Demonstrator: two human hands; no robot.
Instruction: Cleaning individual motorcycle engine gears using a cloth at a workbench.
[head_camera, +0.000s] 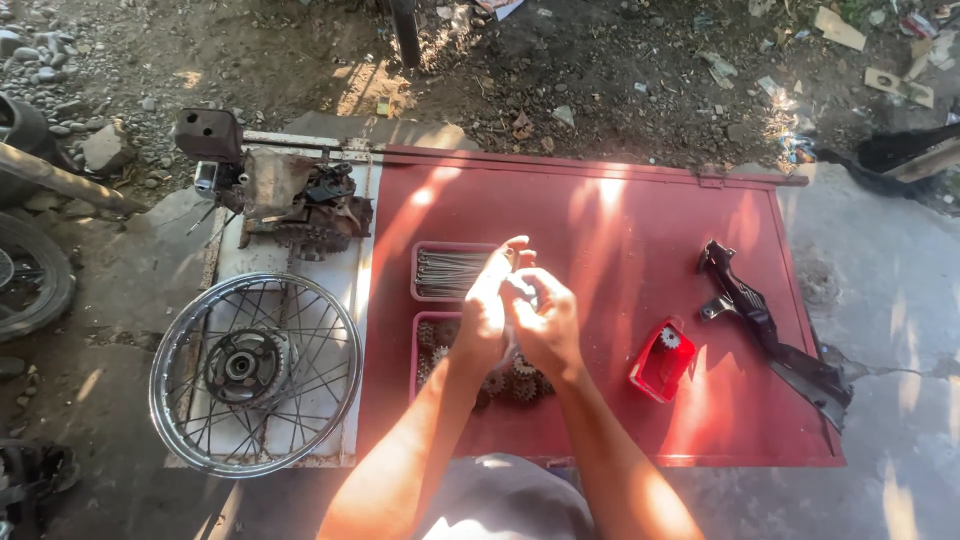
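Observation:
My left hand (487, 305) and my right hand (542, 318) meet above a red metal panel (620, 260) lying flat on the ground. The fingers of both pinch one small part between them; it is too small to tell what it is. Just under my hands a pink tray (418, 340) holds several small gears. A second pink tray (447, 272) behind it holds a bundle of thin metal spokes.
A red box (660, 362) with one gear in it lies right of my hands, and a black plastic part (770, 335) further right. A spoked wheel rim (256, 372) and a greasy engine part (290, 200) sit on a white board at left.

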